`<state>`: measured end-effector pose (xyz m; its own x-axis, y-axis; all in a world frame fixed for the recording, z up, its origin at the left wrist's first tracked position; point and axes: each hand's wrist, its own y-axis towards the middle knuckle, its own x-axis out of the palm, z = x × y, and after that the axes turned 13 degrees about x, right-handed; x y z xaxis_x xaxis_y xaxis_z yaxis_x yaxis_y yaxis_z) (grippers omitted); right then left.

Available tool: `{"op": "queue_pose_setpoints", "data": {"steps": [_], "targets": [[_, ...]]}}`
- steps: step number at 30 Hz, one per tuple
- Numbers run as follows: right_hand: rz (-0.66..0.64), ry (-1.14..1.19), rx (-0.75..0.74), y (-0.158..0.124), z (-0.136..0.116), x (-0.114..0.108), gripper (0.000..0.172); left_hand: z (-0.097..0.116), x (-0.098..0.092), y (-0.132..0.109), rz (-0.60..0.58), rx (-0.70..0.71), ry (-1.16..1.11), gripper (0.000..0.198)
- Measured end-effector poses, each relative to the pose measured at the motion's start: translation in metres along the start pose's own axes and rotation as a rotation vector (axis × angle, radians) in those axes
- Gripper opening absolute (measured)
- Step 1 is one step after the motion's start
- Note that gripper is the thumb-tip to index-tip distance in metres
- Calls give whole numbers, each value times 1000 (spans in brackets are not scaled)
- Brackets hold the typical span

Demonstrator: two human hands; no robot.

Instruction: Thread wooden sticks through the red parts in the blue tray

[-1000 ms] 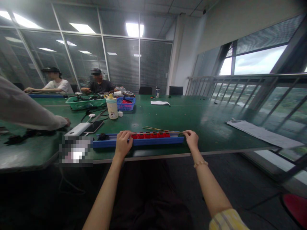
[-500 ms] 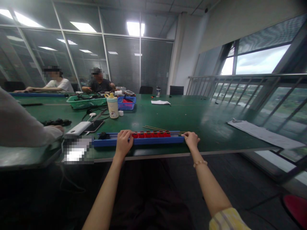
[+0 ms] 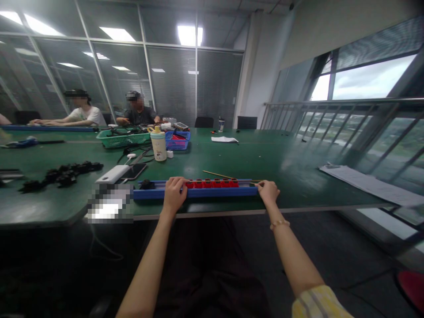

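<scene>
The blue tray (image 3: 198,193) lies along the near edge of the worktop (image 3: 265,159), long axis left to right. My left hand (image 3: 174,194) curls over it beside the red blocks (image 3: 212,183) — I cannot tell whether it grips; my right hand (image 3: 269,192) is closed on its right end.

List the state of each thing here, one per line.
blue tray, lying flat, partly filled
red blocks, in a row inside the tray
left hand, fingers curled over the tray
right hand, at the tray's right end, grip unclear
bottle, upright, capped
phone, lying flat, screen dark
</scene>
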<state>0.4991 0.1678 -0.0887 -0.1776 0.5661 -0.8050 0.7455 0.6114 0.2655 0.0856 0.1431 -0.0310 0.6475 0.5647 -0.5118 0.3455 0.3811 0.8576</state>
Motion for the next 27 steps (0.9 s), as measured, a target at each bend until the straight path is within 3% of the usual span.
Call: {"op": "queue_pose_setpoints", "data": {"steps": [27], "targets": [[12, -47, 30, -2, -4, -3, 24, 0, 0, 0, 4, 8, 2, 20]]}}
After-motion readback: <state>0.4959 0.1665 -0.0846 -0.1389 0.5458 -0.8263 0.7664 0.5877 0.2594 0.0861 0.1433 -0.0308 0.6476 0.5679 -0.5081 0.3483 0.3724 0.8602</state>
